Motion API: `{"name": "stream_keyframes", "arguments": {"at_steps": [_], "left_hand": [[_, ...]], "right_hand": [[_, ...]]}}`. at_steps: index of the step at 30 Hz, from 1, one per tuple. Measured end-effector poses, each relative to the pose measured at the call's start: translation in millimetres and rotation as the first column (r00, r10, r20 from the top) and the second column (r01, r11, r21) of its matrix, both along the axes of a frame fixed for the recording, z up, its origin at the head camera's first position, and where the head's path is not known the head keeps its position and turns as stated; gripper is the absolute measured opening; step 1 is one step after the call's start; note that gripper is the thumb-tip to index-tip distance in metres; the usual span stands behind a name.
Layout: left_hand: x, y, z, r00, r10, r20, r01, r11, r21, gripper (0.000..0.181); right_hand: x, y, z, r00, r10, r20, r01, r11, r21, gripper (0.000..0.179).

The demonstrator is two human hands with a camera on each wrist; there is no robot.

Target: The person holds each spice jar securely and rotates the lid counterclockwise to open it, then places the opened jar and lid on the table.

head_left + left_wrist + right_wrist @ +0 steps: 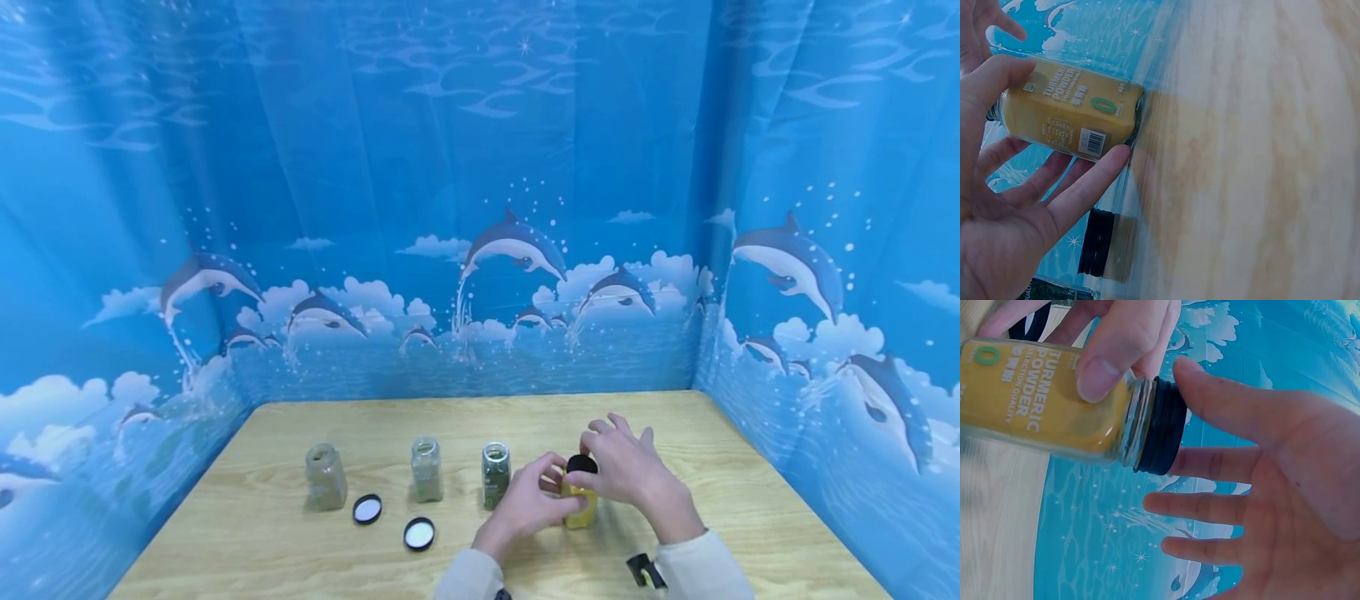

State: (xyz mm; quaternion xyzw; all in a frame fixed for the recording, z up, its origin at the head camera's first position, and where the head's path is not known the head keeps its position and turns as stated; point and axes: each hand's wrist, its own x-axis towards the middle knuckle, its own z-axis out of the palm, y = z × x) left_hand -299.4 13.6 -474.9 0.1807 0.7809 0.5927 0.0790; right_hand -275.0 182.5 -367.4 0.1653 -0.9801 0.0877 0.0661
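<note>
A glass jar of yellow turmeric powder point(581, 510) stands upright on the table, labelled "TURMERIC POWDER" in both wrist views. My left hand point(528, 500) holds its body, thumb on the near side and fingers around the other. Over its top, my right hand point(630, 467) pinches the black lid point(1163, 427) between thumb and index finger; the other fingers are extended. Glass threads show between lid and jar shoulder. Left of my left hand is an uncapped jar of green herbs point(495, 477). Another black lid point(1096, 242) lies beyond my left fingers in the left wrist view.
Two more uncapped glass jars, a left one point(326, 479) and a middle one point(427, 471), stand on the wooden table point(300, 567). Near them lie two upturned black lids with white insides, one point(367, 509) farther left, one point(418, 534) nearer. A blue dolphin curtain point(480, 167) encloses the table.
</note>
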Motion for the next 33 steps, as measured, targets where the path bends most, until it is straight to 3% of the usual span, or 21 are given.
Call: {"name": "stream_keyframes", "arguments": {"at_steps": [11,21,33], "left_hand": [[-0.5,-0.3,1.4,1.000,0.008,-0.023,-0.009,0.999,-0.037,0.040],[0.2,-1.2,2.4,1.000,0.009,-0.026,-0.010,1.000,-0.021,0.042],[0.4,-0.8,0.7,1.000,-0.003,-0.014,0.002,1.000,-0.016,0.039]], "right_hand": [[3.5,-0.7,1.9,0.998,0.062,0.029,-0.061,0.998,-0.018,0.030],[3.9,0.2,2.0,0.997,0.078,0.021,-0.077,0.996,-0.038,0.038],[1.4,1.1,0.4,1.000,-0.002,-0.003,0.002,1.000,-0.007,0.040]]}}
